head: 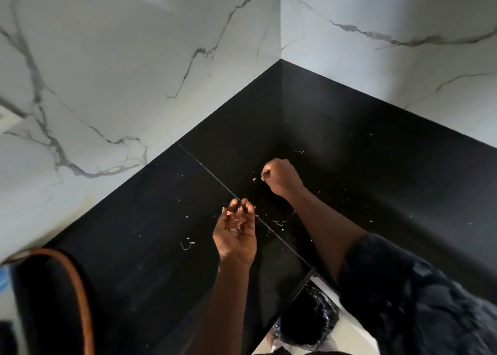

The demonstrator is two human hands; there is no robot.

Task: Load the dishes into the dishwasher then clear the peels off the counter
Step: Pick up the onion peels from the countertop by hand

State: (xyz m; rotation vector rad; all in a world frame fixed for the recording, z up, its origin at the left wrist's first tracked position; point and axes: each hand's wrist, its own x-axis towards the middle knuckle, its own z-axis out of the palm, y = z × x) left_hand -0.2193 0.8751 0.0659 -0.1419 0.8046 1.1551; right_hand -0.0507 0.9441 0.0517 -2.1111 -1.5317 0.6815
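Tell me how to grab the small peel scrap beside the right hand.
Pinch the peel scrap by its edges between thumb and fingertip, coming straight down from above: it looks thin and lies flat on the counter, so nothing offers a side grip. The right hand is nearest; the left hand is cupping peels.

Diffuse daylight, moderate level; no lamp is seen. The white grey-veined marble wall (376,66) is lit brightest right of the corner and is rendered greyer left of it. The matte black surface (349,144) is crushed to near-black with only a faint sheen, so shadows on it cannot be told apart. The pale pink peels (236,221) in the left hand (236,236) are resolved as a soft clump. Edges are bowed by the wide lens. The brown-rimmed dark object (67,287) at lower left is smeared.
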